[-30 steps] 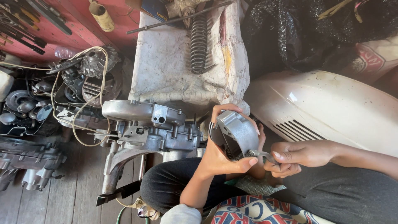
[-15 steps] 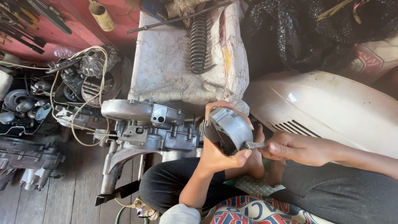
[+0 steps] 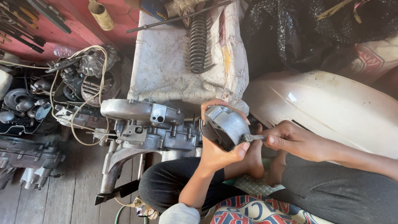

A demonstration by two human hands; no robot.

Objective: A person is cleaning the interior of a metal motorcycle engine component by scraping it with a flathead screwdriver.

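Both hands meet over the person's lap. The left hand [image 3: 222, 151] cups a round grey metal engine cover [image 3: 226, 124] from below and behind, fingers curled over its top edge and thumb hooked at its lower right rim, so it is closed firmly on the part. The right hand [image 3: 296, 141] is pinched shut on a small metal tool [image 3: 251, 137], whose grimy tip touches the cover's right rim just above the left thumb; whether it is a brush or a scraper cannot be told.

Compared with 1 second ago, the cover has been turned and lifted slightly: then its dark hollow side showed more and the tool sat lower, near the bottom edge. Half a second ago the tool was already moving up the rim, and now it works at the right edge with the pale outer face turned upward. That suggests the person is going round the rim bit by bit, rotating the part in the left hand to bring fresh edge under the tool.

Just left of the left hand lies a bare engine crankcase [image 3: 145, 124] on the wooden floor. Beyond the hands a coil spring [image 3: 198, 41] lies on a dirty white block [image 3: 166, 66]. Right of the right hand curves a white scooter body panel [image 3: 331, 108]. Further left sit more engine parts and wiring [image 3: 78, 83].
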